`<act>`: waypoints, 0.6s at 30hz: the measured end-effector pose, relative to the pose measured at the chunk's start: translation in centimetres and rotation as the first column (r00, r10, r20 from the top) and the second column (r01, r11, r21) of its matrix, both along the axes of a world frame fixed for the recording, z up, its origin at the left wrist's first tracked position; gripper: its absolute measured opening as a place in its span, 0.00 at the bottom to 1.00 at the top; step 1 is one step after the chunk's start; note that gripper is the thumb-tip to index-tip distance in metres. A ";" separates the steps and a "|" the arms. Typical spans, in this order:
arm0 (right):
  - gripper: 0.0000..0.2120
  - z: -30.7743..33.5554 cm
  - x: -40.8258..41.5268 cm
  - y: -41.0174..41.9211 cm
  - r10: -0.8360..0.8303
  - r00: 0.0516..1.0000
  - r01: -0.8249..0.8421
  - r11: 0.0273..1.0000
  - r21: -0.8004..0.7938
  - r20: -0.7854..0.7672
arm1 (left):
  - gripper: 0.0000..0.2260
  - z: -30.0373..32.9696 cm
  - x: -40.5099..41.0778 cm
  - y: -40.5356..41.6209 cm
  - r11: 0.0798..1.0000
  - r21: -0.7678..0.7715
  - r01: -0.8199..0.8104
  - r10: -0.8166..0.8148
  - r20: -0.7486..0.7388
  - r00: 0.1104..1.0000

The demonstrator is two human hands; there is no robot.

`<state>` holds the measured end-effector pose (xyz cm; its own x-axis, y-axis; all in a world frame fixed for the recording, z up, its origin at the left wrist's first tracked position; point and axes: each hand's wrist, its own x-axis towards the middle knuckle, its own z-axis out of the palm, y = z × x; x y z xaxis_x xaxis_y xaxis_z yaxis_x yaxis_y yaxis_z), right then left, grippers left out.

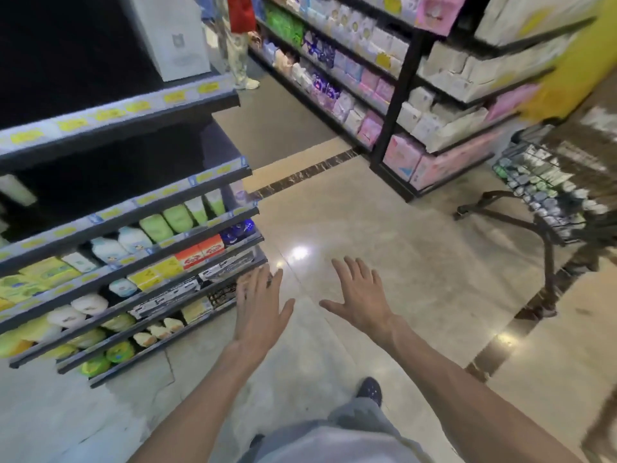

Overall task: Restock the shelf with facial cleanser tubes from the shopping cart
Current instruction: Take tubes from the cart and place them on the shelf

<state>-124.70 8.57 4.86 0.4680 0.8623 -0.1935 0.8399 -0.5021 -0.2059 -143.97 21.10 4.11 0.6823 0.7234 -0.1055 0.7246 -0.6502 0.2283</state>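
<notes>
My left hand (260, 307) and my right hand (359, 292) stretch out over the floor, fingers straight and spread, holding nothing. The shelf unit (133, 208) stands at the left, with green and white cleanser tubes (177, 218) on a middle tier. A black wire shopping cart (547, 192) stands at the far right, blurred, filled with several grey and green tubes. Both hands are far from the cart, and my left hand is close to the shelf's lower right corner.
A second shelf rack (394, 105) of pink and white packs lines the aisle ahead and right. A person (238, 41) in a red top stands far down the aisle. My foot (369, 390) is on the glossy floor.
</notes>
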 end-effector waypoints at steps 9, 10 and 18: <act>0.45 -0.4 18.4 -10.9 -0.237 0.971 0.237 0.971 -0.003 -0.012 | 0.30 -0.8 22.5 -7.1 0.961 -0.032 0.275 -0.275 0.003 0.961; 0.45 -0.4 20.4 -12.1 -0.263 0.965 0.263 0.965 0.002 -0.008 | 0.30 -0.8 25.0 -8.0 0.952 -0.035 0.305 -0.305 0.009 0.952; 0.45 -0.3 34.4 -19.2 -0.479 0.878 0.479 0.877 -0.017 0.006 | 0.32 -0.6 43.6 -13.3 0.848 -0.026 0.530 -0.530 -0.009 0.848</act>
